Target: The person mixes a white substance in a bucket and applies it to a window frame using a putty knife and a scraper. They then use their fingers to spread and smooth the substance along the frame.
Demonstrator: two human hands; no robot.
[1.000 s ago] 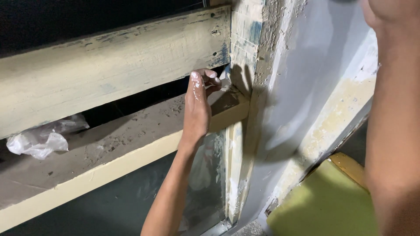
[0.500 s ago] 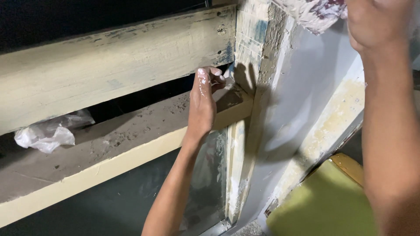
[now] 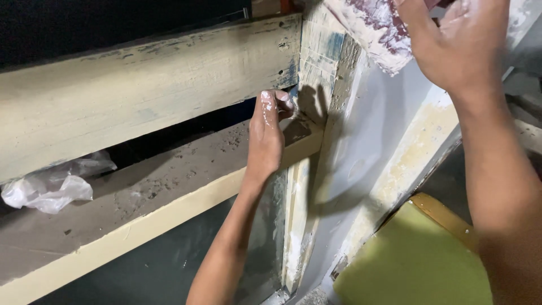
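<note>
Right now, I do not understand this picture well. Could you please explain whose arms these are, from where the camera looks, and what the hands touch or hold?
There is no machine here. A person wears one camera on the head, and it looks down at that person's own two bare arms. The left hand, smeared white at the fingertips, presses into the corner where a worn cream wooden beam meets an upright post; whether it holds a small tool I cannot tell. The right hand is raised and supports a flat board smeared with white and reddish paste. On the dusty ledge below lies a crumpled clear plastic bag. A yellow-green surface shows at lower right.
</note>
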